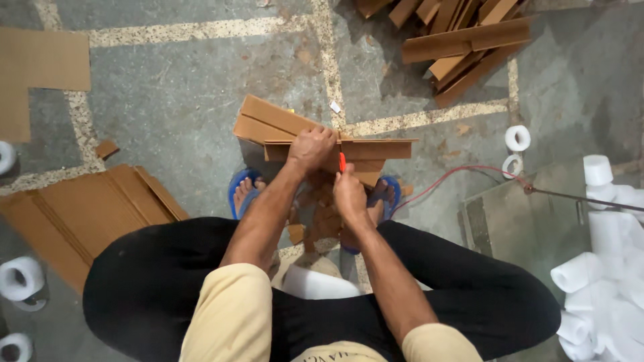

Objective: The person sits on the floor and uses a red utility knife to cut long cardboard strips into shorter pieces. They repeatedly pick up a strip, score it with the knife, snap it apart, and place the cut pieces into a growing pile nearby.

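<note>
left hand [310,149] clamped on brown cardboard angle strips [376,149], right hand [349,192] closed around orange cutter [342,161]

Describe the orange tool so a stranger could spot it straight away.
Start at the person's black-trousered knees and follow both forearms down to the folded cardboard angle pieces between the blue sandals. The right hand grips a slim orange tool beside the left hand. It is the only bright orange thing among the brown cardboard.

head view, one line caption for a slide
Left hand steadies cardboard strips while right hand holds an orange cutter against them.
</note>
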